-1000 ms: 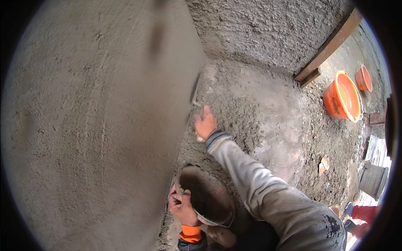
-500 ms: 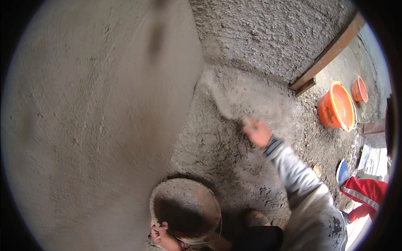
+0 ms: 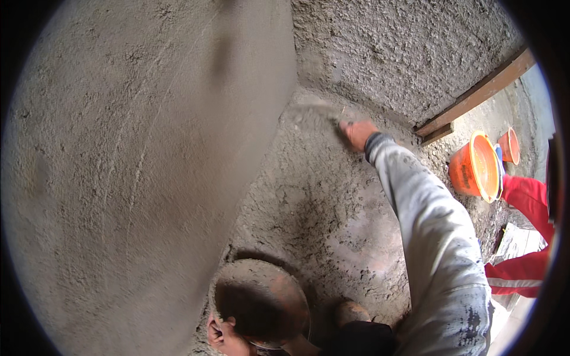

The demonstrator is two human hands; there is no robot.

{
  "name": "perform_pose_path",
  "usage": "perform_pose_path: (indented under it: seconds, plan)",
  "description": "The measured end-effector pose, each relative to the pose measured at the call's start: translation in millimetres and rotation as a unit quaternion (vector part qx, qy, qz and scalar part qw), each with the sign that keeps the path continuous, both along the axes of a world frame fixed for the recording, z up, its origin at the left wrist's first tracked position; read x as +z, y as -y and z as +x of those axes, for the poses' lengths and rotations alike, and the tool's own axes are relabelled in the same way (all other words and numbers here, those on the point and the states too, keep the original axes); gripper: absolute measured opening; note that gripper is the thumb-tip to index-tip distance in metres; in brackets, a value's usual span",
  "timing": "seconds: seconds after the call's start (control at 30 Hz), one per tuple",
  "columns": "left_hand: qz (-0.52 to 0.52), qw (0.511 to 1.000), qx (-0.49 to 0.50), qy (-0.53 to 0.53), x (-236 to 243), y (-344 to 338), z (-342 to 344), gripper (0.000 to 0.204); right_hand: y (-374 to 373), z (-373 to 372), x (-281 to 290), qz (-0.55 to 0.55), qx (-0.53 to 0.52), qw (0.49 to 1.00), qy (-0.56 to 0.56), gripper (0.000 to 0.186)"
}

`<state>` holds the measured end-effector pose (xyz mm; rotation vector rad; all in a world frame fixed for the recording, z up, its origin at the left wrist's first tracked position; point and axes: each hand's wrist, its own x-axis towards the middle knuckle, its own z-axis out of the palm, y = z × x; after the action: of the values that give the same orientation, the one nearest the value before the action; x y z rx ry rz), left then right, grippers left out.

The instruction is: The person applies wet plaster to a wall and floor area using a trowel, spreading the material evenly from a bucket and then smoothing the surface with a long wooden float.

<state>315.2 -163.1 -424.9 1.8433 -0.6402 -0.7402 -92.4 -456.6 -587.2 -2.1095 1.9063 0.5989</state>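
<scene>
My right hand [image 3: 358,134] is stretched far forward, closed round the handle of a trowel [image 3: 316,110]. The trowel's blade is smeared by motion and lies against the wet grey mortar [image 3: 303,190] on the floor, close to the corner between two walls. At the lower left, my left hand [image 3: 222,337] grips the rim of a mortar-crusted bucket [image 3: 286,291]. That bucket leans with its mouth toward me, and its inside is mostly in dark shadow.
A smooth plastered wall [image 3: 148,148] fills the left side; a rough one [image 3: 392,53] stands ahead. Along its edge runs a wooden board [image 3: 481,92]. On the right are an orange bucket [image 3: 469,172], a smaller one [image 3: 509,146] and a person in red trousers [image 3: 525,199].
My right hand has moved forward with the trowel, toward the wall corner. My left hand stays on the bucket. The person in red has stepped toward the orange buckets.
</scene>
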Motion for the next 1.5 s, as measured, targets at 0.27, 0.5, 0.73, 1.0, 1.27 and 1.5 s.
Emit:
perform_pose_path:
  seconds: [0.27,0.5,0.73,1.0,1.27,1.5]
  plan:
    - [-0.031,0.999,0.026,-0.03,-23.4,5.1,-2.9,0.024,-78.1,16.4,43.6,0.022,0.103,0.989,0.107,0.053]
    - [-0.072,0.996,-0.007,-0.058,-26.0,0.4,-5.5,0.013,-42.8,21.7,-6.1,-0.01,0.038,0.923,0.383,0.022]
    - [-0.087,0.995,0.004,-0.042,-30.5,-16.5,4.4,0.018,-159.0,91.8,10.4,0.048,0.162,0.958,0.233,0.036]
    - [-0.056,0.996,0.069,-0.003,7.3,-58.4,44.2,0.018,-131.0,-22.7,50.6,-0.06,-0.109,0.973,0.195,0.03]
    - [-0.044,0.991,0.015,0.129,-31.5,-27.7,2.4,0.021,-218.2,107.0,14.3,0.09,0.04,0.944,0.315,0.037]
    - [-0.077,0.995,0.025,0.054,-63.0,-8.5,-12.1,0.034,-258.5,138.8,73.1,0.178,0.203,0.909,0.317,0.034]
